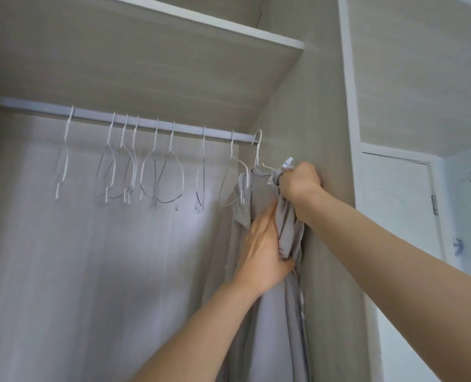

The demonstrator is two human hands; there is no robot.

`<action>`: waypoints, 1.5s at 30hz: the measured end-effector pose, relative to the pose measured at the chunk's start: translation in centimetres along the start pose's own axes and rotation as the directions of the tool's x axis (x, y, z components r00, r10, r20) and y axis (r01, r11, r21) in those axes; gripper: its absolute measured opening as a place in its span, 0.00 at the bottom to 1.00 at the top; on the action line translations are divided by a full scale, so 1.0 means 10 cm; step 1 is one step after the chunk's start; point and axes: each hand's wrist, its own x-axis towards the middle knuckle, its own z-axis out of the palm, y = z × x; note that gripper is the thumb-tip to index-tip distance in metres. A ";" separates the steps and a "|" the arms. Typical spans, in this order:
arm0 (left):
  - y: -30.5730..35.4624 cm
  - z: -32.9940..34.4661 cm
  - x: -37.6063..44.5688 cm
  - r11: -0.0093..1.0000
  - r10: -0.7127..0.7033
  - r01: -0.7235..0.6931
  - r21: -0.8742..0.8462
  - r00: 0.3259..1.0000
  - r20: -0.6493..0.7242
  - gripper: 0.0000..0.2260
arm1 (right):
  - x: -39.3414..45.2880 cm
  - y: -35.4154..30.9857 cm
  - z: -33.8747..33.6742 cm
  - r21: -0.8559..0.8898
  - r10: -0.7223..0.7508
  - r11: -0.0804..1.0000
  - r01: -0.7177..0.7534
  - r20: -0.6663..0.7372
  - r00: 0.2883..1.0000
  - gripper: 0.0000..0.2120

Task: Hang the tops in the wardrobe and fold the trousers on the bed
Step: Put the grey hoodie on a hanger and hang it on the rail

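Observation:
A long grey top (270, 312) hangs from a white wire hanger (258, 153) at the far right end of the wardrobe rail (151, 125). My right hand (300, 183) grips the bunched shoulder of the top at the hanger's right tip, close to the wardrobe's side wall. My left hand (264, 249) holds a fold of the same cloth lower down, fingers wrapped into the fabric. The bed and the trousers are out of view.
Several bare white wire hangers (157, 172) hang along the rail to the left. A shelf (173, 40) runs above the rail. The wardrobe's side panel (328, 133) stands right beside my hands. A white door (399, 210) is further right.

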 end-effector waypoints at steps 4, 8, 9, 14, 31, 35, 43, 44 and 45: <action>-0.01 -0.01 0.23 0.996 -0.044 0.048 -0.073 0.998 0.052 0.38 | 0.03 -0.05 0.02 0.041 -0.007 0.999 0.007 0.003 1.000 0.10; -0.11 -0.07 0.44 0.991 -0.078 0.079 -0.109 0.997 0.011 0.38 | 0.19 -0.22 0.10 0.026 -0.036 0.999 0.038 -0.076 0.996 0.11; -0.15 -0.08 0.47 0.990 -0.093 0.093 -0.110 0.996 0.001 0.39 | 0.24 -0.25 0.13 0.025 -0.046 0.998 0.049 -0.092 0.995 0.12; -0.35 -0.15 0.39 0.985 -0.145 0.144 -0.093 0.989 -0.005 0.40 | 0.49 -0.39 0.36 -0.002 -0.082 0.997 0.082 -0.100 0.992 0.12; -0.88 -0.05 -0.70 0.916 -0.400 0.398 0.042 0.914 0.066 0.15 | 0.56 0.12 0.81 -0.058 -0.052 0.997 0.051 -0.026 0.998 0.14; -0.78 -0.09 -0.84 0.914 -0.404 0.401 0.057 0.914 0.050 0.09 | 0.37 0.14 0.76 -0.066 -0.087 0.994 0.085 -0.026 0.996 0.15; -0.44 -0.36 -1.22 0.876 -0.472 0.470 0.104 0.882 -0.010 0.05 | -0.64 0.27 0.38 -0.348 -0.279 0.882 0.319 0.163 0.946 0.19; -0.41 -0.41 -1.29 0.872 -0.485 0.483 0.084 0.875 0.001 0.07 | -0.79 0.29 0.33 -0.333 -0.294 0.878 0.344 0.191 0.936 0.20; -0.37 -0.45 -1.37 0.868 -0.496 0.495 0.049 0.868 0.013 0.09 | -0.94 0.32 0.28 -0.318 -0.321 0.869 0.380 0.223 0.921 0.20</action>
